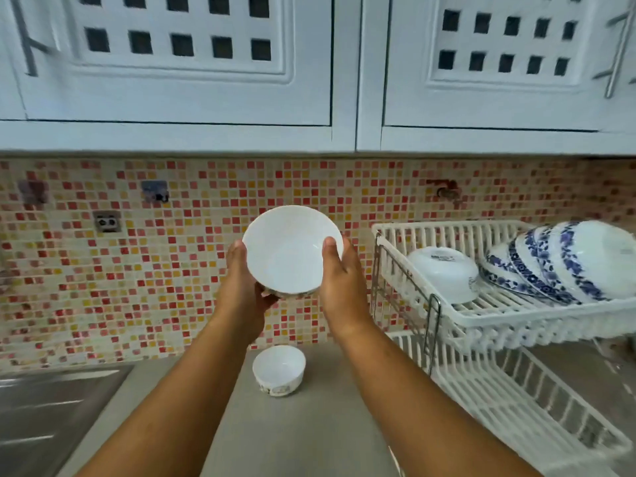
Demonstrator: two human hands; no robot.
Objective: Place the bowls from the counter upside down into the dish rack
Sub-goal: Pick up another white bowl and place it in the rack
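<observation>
Two hands, one raised bowl

Both hands up in front of the tiled wall: left hand and right hand share a grip on a white bowl, its opening tilted toward the camera. Below, a second bowl sits upright on the worktop. Right, the dish rack carries one overturned bowl beside blue-patterned plates.
</observation>
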